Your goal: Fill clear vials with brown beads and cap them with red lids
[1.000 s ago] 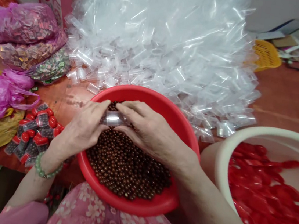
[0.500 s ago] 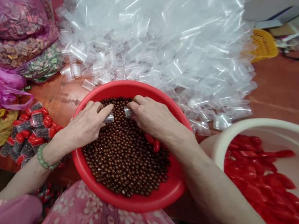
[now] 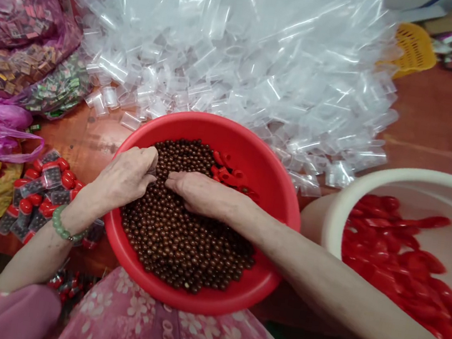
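Observation:
A red basin (image 3: 280, 199) holds many small, glossy brown balls (image 3: 185, 248). On its left side my left hand (image 3: 128, 175) is closed, fingers curled round a small clear plastic container (image 3: 152, 171) that is mostly hidden. My right hand (image 3: 199, 193) reaches across the basin, fingers stretched out and together, tips touching the balls near the left hand; nothing shows in it. Several red plastic caps (image 3: 229, 175) lie inside the basin behind the right hand. Left of the basin, filled clear containers with red caps (image 3: 44, 189) are piled on the table.
A large heap of clear plastic containers (image 3: 240, 70) spreads behind the basin. To the right stands a cream tub (image 3: 334, 218) with red plastic pieces (image 3: 410, 263). Bags of small packets (image 3: 23, 23) sit at left. A yellow basket (image 3: 415, 50) is at the back right.
My right hand has moved left and down onto the balls; the clear piece at its fingertips no longer shows. My left hand has curled tighter. More red caps are uncovered.

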A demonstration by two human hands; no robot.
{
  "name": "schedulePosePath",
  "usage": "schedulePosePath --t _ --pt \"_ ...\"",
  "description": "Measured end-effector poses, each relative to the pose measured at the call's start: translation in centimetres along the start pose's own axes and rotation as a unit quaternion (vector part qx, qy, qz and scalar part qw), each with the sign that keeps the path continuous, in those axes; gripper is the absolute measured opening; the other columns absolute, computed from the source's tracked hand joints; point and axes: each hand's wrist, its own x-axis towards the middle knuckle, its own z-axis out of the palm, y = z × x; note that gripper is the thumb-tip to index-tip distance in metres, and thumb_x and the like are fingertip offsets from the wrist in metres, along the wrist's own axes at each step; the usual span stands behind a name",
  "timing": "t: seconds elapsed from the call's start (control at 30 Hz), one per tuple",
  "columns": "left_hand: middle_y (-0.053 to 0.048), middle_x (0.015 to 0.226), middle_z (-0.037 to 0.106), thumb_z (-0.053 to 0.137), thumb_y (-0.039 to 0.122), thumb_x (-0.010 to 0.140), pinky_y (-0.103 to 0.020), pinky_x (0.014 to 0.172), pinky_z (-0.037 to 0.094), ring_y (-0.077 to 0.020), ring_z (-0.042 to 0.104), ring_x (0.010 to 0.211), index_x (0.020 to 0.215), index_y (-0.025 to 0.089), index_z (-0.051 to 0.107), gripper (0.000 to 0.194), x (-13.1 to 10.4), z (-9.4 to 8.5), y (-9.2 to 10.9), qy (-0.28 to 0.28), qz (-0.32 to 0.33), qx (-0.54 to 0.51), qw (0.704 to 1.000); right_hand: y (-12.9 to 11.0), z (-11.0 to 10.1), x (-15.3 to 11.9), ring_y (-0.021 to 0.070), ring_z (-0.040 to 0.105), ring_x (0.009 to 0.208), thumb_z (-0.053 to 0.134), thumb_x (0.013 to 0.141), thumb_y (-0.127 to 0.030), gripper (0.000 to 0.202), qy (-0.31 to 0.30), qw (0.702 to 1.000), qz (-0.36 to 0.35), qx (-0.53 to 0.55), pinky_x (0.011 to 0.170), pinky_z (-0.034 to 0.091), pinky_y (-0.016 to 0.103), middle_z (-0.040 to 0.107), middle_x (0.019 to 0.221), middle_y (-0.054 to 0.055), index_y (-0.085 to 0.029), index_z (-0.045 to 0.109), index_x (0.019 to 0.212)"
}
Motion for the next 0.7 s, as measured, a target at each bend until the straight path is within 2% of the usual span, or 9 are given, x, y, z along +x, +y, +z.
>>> schedulePosePath --t 0.1,0.2,0.27,0.33,0.4,0.57,0.7 --pt "-0.006 0.091 0.06 0.049 0.007 0.083 -0.032 0.072 0.047 -0.019 0.058 0.082 0.1 0.015 0.057 0.021 0.4 -0.2 -0.2 -0.043 0.029 0.046 0.998 -0.6 0.3 -0.5 0.0196 0.065 0.091 0.053 0.076 0.0 0.028 -0.022 0.996 -0.032 0.079 0.08 0.048 0.028 0.068 0.1 0.008 -0.014 0.064 0.098" --pt "-0.009 0.096 0.059 0.042 0.004 0.083 -0.033 0.074 0.048 -0.02 0.059 0.083 0.096 0.015 0.065 0.029 0.6 -0.4 -0.3 -0.101 0.042 0.096 0.989 -0.8 0.3 -1.2 0.019 0.063 0.091 0.053 0.072 0.002 0.031 -0.011 0.986 -0.045 0.162 0.083 0.047 0.029 0.067 0.098 0.006 -0.014 0.062 0.096" --pt "-0.011 0.101 0.059 0.042 0.002 0.081 -0.035 0.083 0.05 -0.0222 0.059 0.092 0.093 0.013 0.067 0.03 0.6 -0.6 -0.2 -0.131 0.059 0.115 0.983 -0.6 0.1 -1.7 0.0183 0.061 0.091 0.057 0.073 -0.001 0.028 0.005 0.974 -0.053 0.219 0.084 0.047 0.03 0.067 0.099 0.005 -0.015 0.061 0.097" --pt "-0.012 0.108 0.059 0.042 -0.001 0.08 -0.037 0.092 0.049 -0.0242 0.058 0.102 0.1 0.013 0.067 0.034 0.4 -0.8 0.0 -0.15 0.085 0.123 0.977 -0.2 -0.1 -2.2 0.0169 0.06 0.088 0.062 0.078 -0.009 0.02 0.025 0.96 -0.06 0.274 0.081 0.047 0.029 0.065 0.095 0.003 -0.016 0.059 0.096" --pt "-0.013 0.109 0.06 0.041 0.0 0.083 -0.038 0.094 0.048 -0.0243 0.058 0.104 0.104 0.011 0.066 0.034 0.2 -0.8 0.4 -0.166 0.105 0.139 0.971 0.0 -0.3 -2.8 0.0154 0.059 0.084 0.062 0.081 -0.014 0.016 0.046 0.948 -0.06 0.31 0.079 0.047 0.027 0.063 0.092 0.001 -0.017 0.058 0.096" --pt "-0.016 0.105 0.06 0.039 0.002 0.086 -0.038 0.075 0.052 -0.0226 0.061 0.082 0.094 0.008 0.066 0.029 -0.3 0.4 0.7 -0.166 0.149 0.248 0.943 0.1 -0.2 -4.1 0.0159 0.06 0.091 0.059 0.084 -0.012 0.025 0.083 0.949 -0.035 0.303 0.085 0.047 0.029 0.065 0.099 0.002 -0.019 0.058 0.108" --pt "-0.017 0.103 0.059 0.038 -0.001 0.084 -0.036 0.064 0.049 -0.0205 0.058 0.072 0.093 0.008 0.066 0.031 -0.5 1.5 0.2 -0.153 0.179 0.313 0.92 0.0 0.4 -4.9 0.0204 0.057 0.102 0.061 0.083 -0.012 0.026 0.103 0.966 -0.012 0.238 0.094 0.044 0.036 0.065 0.106 0.006 -0.019 0.06 0.108"
